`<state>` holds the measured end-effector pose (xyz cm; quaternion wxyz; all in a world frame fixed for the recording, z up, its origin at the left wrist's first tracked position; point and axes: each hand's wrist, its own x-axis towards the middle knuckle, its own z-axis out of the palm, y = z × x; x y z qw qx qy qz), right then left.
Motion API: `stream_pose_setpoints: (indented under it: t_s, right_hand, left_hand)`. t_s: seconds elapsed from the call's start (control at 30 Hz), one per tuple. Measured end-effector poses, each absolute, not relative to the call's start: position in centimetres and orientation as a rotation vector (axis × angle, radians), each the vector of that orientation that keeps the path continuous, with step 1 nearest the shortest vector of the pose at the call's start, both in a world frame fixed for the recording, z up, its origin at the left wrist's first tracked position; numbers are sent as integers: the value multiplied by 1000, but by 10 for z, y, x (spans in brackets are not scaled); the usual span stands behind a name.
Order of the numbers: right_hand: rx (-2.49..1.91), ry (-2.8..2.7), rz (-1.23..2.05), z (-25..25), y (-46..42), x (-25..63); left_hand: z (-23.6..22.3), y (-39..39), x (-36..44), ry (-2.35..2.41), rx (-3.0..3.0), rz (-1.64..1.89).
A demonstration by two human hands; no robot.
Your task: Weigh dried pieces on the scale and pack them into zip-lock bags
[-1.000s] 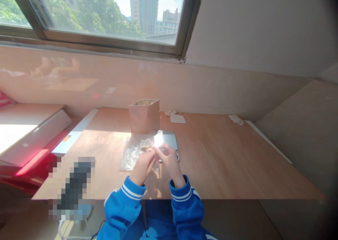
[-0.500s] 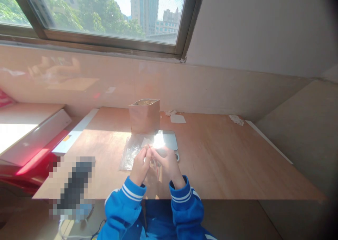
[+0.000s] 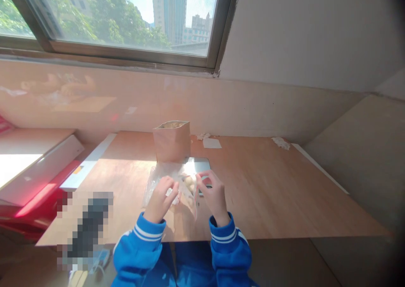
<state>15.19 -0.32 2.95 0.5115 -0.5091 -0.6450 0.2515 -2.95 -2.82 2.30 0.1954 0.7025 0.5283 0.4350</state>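
My right hand (image 3: 215, 192) pinches the upper edge of a small clear zip bag (image 3: 190, 196) with a red strip along its mouth. Pale beige pieces show inside the bag; their kind is hard to make out. On the other side, my left hand (image 3: 163, 197) has its thumb and fingers closed at what looks like the bag's opposite edge. Behind the right hand, a flat kitchen scale (image 3: 204, 165) catches bright sunlight and is partly covered. A larger clear plastic bag (image 3: 151, 188) lies crumpled on the table beside my left hand.
An open brown paper bag (image 3: 172, 145) stands behind the scale. Farther back lie a white card (image 3: 212, 143) and crumpled tissue (image 3: 203, 136), with another tissue (image 3: 281, 143) at the right. A blurred dark object (image 3: 90, 223) lies near the table's left front edge.
My hands, close together before, have drawn apart to left and right. The zip bag is spread between them, and its pale contents now show. The view has shifted slightly.
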Motion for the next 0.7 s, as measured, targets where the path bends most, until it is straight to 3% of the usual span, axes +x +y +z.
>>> stream_pose_setpoints:
  t_s: [0.2, 0.7]
  right_hand:
    - [-1175, -1342, 853, 29, -11, 130]
    - [-1136, -1720, 1042, 30, -15, 117]
  left_hand:
    - [14, -33, -14, 1424, 1653, 1251]
    - [11, -35, -6, 1560, 1762, 1208]
